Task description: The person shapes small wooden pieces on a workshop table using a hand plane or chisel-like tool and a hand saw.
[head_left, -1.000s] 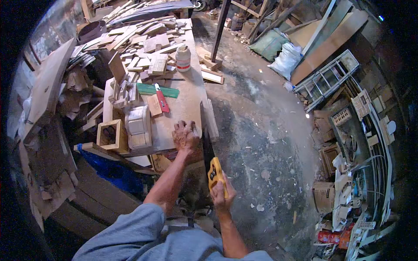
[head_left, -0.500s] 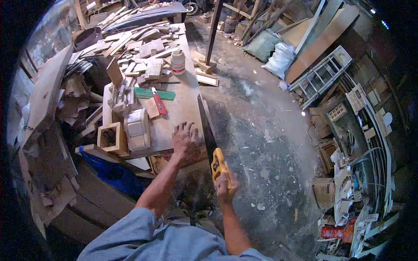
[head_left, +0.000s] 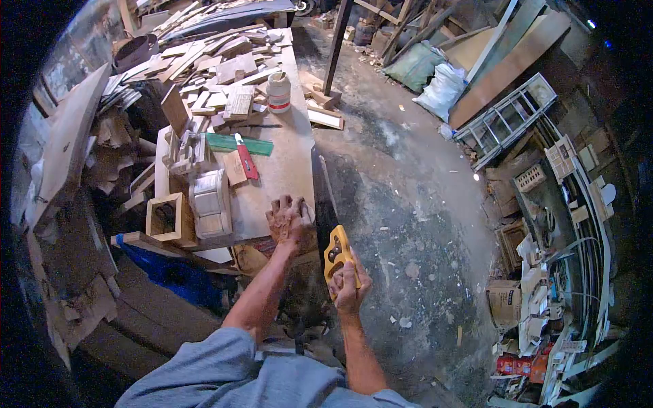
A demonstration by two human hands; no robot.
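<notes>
My right hand (head_left: 349, 285) is wrapped around the yellow handle (head_left: 337, 246) of a handsaw. The dark saw blade (head_left: 326, 200) points away from me along the right edge of the wooden workbench (head_left: 286, 160). At the bench's near right corner, my left hand (head_left: 287, 219) presses down with its fingers spread and slightly bent, close beside the blade. Ahead of it lie a red utility knife (head_left: 246, 158), a small flat wood piece (head_left: 234, 168) and a green strip (head_left: 238, 144). A moulded wooden block (head_left: 211, 204) sits to its left.
A white jar (head_left: 278, 94) stands before a heap of wood offcuts (head_left: 231, 68) on the bench. An open wooden box frame (head_left: 170, 219) is at the near left. Across the debris-strewn floor (head_left: 401, 224) are white sacks (head_left: 442, 90), a ladder-like frame (head_left: 507, 121) and stacked boards.
The saw has shifted slightly, its blade now standing more upright in view beside the bench edge. My left hand stays at the corner; the view has shifted a little.
</notes>
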